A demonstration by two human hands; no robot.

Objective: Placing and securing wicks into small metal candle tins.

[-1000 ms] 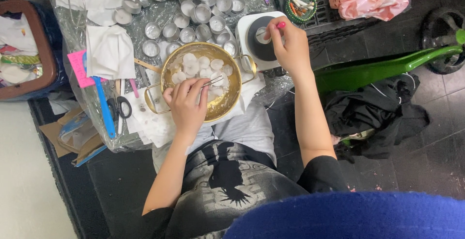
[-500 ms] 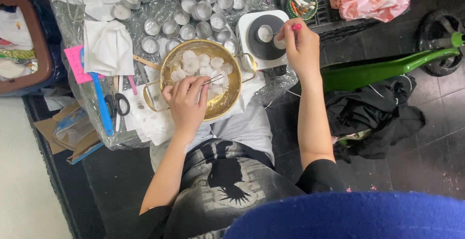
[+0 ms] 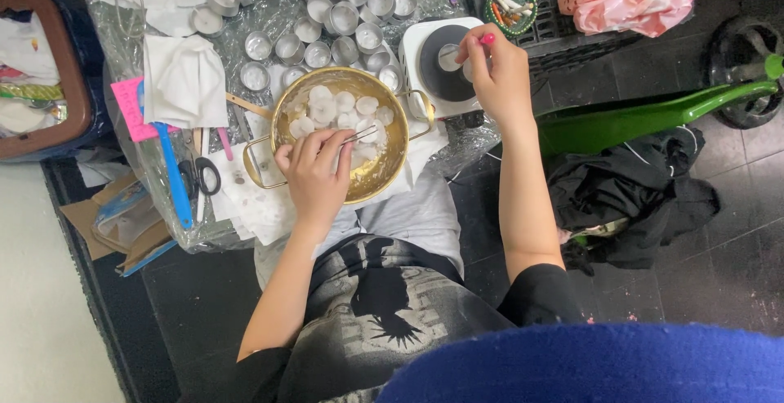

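Observation:
My left hand [image 3: 314, 176] grips thin metal tweezers [image 3: 360, 135], whose tips reach into a gold two-handled pot [image 3: 398, 154] on my lap. Several white wax discs [image 3: 331, 109] lie in the pot. My right hand [image 3: 500, 76] is over the right edge of a white hot plate with a black round top [image 3: 431, 72], and its fingertips pinch a small metal cup [image 3: 469, 69]. Another small cup [image 3: 447, 57] stands on the black top just left of those fingers.
Several empty metal tealight cups [image 3: 327, 19] stand on crinkled plastic beyond the pot. White paper towels [image 3: 184, 80], scissors [image 3: 201, 178], a blue tool [image 3: 173, 178] and a pink note [image 3: 131, 109] lie left. A green scooter [image 3: 637, 113] and black cloth [image 3: 637, 195] lie right.
My right hand slid right off the hot plate's centre, leaving a cup standing there, then came back slightly left with a second cup. My left hand and tweezers stayed put.

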